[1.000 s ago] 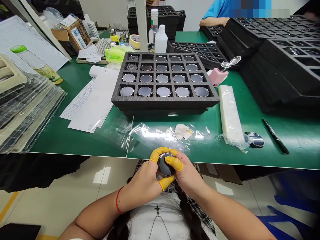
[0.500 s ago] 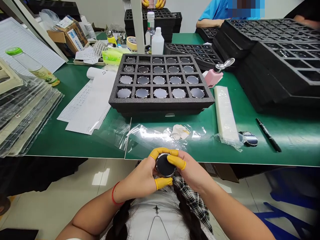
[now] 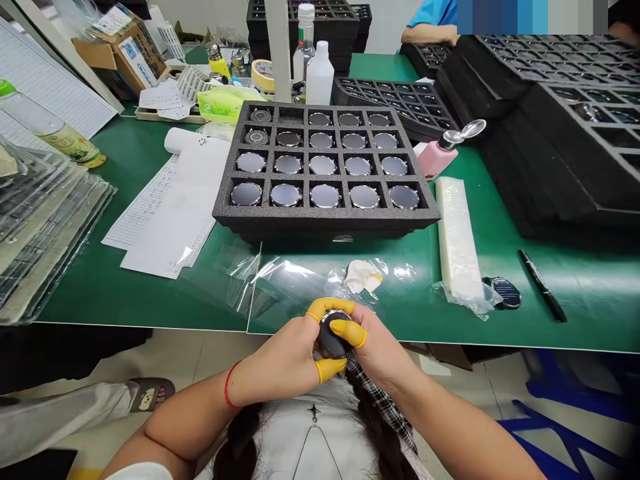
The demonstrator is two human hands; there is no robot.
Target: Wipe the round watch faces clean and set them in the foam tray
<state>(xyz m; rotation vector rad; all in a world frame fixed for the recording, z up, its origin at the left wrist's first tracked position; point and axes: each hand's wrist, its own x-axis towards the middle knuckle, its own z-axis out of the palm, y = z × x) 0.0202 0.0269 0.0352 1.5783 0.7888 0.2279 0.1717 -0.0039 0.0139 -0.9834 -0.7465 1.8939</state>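
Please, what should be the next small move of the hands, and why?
The right hand should perhaps lift its yellow-covered thumb from the round, black-faced disc with a shiny metallic rim: that thumb hides part of the face, while the left hand, also gripping the disc, seems able to hold it alone.

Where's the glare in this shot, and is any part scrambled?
All in the head view: bright streaks cross the clear film; soft sheen on the green tabletop at right; coloured mosaic blocks hide a top-right strip; the held dark disc shows little glare.
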